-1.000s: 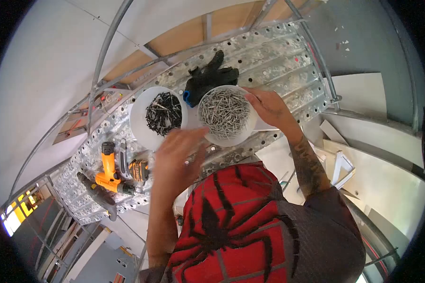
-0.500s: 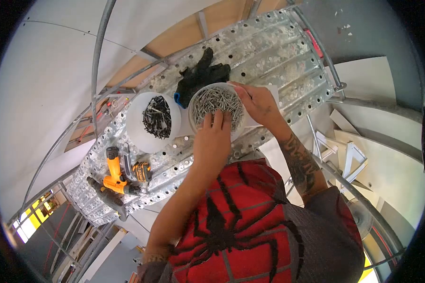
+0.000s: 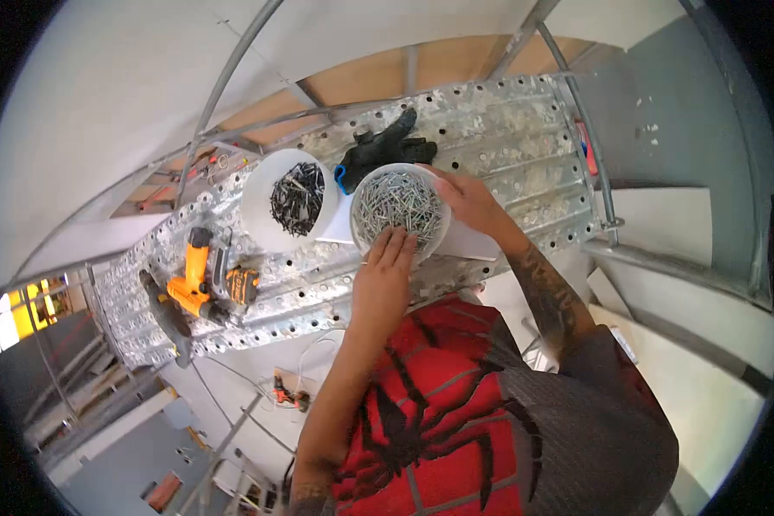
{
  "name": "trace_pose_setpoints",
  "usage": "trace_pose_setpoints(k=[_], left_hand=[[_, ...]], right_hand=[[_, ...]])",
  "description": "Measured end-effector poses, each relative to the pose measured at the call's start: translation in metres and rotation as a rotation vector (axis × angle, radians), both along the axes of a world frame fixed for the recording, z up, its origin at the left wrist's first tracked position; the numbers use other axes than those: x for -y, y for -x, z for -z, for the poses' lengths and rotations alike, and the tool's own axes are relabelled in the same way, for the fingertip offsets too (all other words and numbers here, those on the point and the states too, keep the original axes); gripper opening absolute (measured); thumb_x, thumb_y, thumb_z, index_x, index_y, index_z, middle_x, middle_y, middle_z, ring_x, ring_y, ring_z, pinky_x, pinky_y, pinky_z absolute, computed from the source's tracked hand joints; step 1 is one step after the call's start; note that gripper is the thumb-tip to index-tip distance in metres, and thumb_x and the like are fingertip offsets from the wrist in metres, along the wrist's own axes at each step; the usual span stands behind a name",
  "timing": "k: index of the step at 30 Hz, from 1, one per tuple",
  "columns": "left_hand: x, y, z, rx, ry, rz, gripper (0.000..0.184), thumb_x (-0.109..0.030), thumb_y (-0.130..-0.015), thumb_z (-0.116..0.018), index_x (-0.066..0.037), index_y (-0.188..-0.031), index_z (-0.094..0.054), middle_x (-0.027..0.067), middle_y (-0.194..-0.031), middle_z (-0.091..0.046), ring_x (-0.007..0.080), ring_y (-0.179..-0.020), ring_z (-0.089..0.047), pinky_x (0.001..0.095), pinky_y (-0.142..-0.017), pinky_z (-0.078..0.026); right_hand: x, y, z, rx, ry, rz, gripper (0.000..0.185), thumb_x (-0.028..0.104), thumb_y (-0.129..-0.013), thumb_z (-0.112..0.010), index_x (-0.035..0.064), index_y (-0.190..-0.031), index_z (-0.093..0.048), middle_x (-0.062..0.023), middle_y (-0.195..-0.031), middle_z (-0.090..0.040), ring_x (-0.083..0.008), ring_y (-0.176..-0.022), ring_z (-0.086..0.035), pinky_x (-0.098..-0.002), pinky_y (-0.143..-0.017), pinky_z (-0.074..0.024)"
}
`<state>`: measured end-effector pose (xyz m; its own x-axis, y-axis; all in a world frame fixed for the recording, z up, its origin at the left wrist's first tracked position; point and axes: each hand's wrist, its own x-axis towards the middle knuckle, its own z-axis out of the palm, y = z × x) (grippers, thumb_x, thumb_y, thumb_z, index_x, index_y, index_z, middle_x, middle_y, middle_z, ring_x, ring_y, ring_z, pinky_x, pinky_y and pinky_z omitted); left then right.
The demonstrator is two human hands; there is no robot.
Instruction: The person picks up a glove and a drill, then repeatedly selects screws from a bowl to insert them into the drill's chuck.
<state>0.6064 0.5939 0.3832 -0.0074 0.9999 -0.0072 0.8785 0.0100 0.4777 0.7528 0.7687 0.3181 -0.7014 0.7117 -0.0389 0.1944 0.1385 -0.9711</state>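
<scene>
A round white tub (image 3: 443,225) full of silver screws (image 3: 397,202) stands on the perforated metal platform. My left hand (image 3: 385,273) reaches over its near rim, fingers extended onto the screws; the fingertips are partly sunk among them. At the tub's right rim, my right hand (image 3: 473,203) grips the edge between thumb and fingers. To the left, touching or nearly touching it, is a second white tub (image 3: 258,202) with black screws (image 3: 297,199). A dark work glove (image 3: 385,150) with a blue cuff lies behind the tubs.
An orange and black drill (image 3: 193,273), a utility knife (image 3: 221,258) and a battery (image 3: 241,285) lie on the platform's left part (image 3: 297,297). Metal scaffold bars (image 3: 600,159) border the platform. Another orange tool (image 3: 291,393) lies far below.
My left hand has moved right from between the tubs onto the silver screws. My right hand stays at the rim. The camera view has shifted.
</scene>
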Motion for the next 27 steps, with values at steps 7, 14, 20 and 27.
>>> trace_pose_setpoints(k=[7,14,20,27], left_hand=[[0.019,-0.038,0.003,0.018,-0.215,-0.319,0.044,0.003,-0.075,-0.054,-0.004,-0.118,-0.061,0.0143,-0.122,-0.061,0.0315,-0.117,-0.056,0.0408,-0.097,-0.046],[0.027,-0.075,-0.018,0.135,-0.306,-0.585,0.039,0.003,-0.073,-0.056,-0.006,-0.111,-0.064,0.013,-0.107,-0.064,0.0327,-0.1,-0.059,0.0422,-0.092,-0.047],[0.018,-0.078,-0.022,-0.075,0.067,-0.614,0.024,-0.014,-0.085,-0.056,-0.001,-0.104,-0.063,0.015,-0.101,-0.065,0.0299,-0.098,-0.058,0.0423,-0.095,-0.042],[-0.014,-0.07,-0.025,-0.081,0.006,-0.66,0.044,-0.02,-0.089,-0.055,-0.001,-0.128,-0.052,0.0202,-0.119,-0.058,0.0349,-0.114,-0.053,0.0447,-0.099,-0.04]], right_hand=[[-0.01,0.009,-0.029,0.17,0.126,-0.175,0.051,0.044,-0.1,-0.043,0.0106,-0.138,-0.052,0.0015,-0.078,-0.057,-0.007,-0.062,-0.047,-0.0245,-0.058,-0.0419],[-0.006,0.012,-0.034,0.068,0.243,-0.356,0.052,0.043,-0.101,-0.043,0.0097,-0.14,-0.049,0.0039,-0.075,-0.055,-0.0032,-0.057,-0.039,-0.0203,-0.049,-0.0323],[-0.006,0.008,-0.017,0.087,0.326,-0.352,0.051,0.039,-0.102,-0.042,0.0096,-0.143,-0.044,0.0046,-0.074,-0.052,-0.0042,-0.056,-0.041,-0.0211,-0.05,-0.0358],[-0.02,0.007,-0.025,0.14,0.265,-0.454,0.05,0.036,-0.101,-0.043,0.0115,-0.145,-0.042,-0.0001,-0.08,-0.056,-0.0056,-0.06,-0.045,-0.0229,-0.054,-0.0422]])
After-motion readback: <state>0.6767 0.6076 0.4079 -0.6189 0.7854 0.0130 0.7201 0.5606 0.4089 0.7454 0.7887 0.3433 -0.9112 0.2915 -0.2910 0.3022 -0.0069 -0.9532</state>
